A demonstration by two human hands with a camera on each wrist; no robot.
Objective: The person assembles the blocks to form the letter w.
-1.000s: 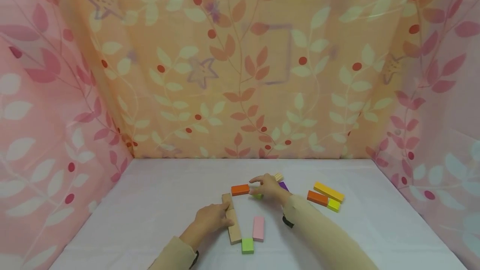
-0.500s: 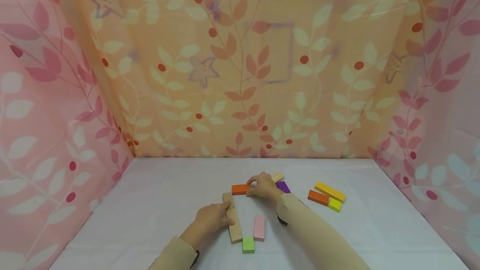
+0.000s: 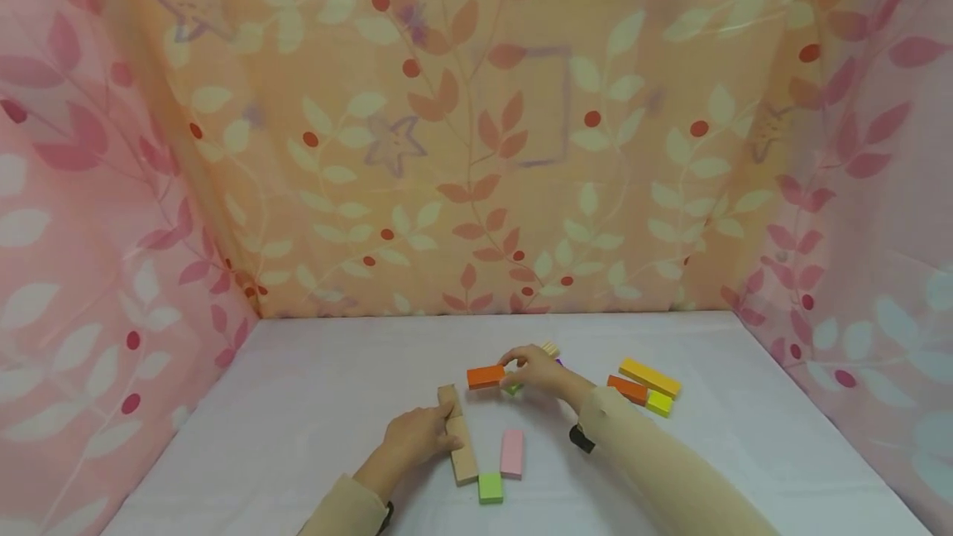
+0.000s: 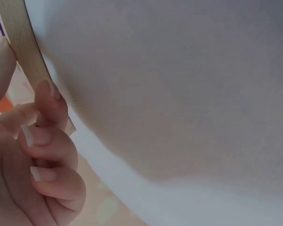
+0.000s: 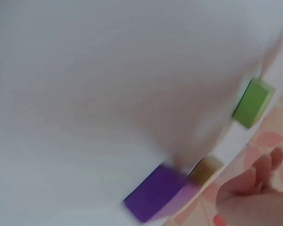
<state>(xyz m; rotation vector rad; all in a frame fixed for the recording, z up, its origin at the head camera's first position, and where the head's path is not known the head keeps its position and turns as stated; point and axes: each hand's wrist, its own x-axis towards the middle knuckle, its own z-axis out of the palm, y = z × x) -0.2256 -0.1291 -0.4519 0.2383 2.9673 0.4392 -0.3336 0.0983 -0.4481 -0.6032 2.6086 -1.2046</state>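
My left hand grips two plain wooden blocks, set end to end in a line; in the left wrist view, thumb and fingertips lie on both sides of the wood. With its fingertips my right hand pinches the right end of an orange block, which looks lifted off the table. Under that hand a green block partly shows; it appears in the right wrist view too, as a green block. The orange block is outside the right wrist view.
Nearest the person lie a light-green block and a pink block. Beyond the right hand are a ridged cream piece and a purple block. Further right sit a long yellow block, another orange block and a small yellow block.
My right hand first reached the orange block's end and took hold of it. Now the block has shifted right, away from the wooden blocks. The left hand has stayed in place.
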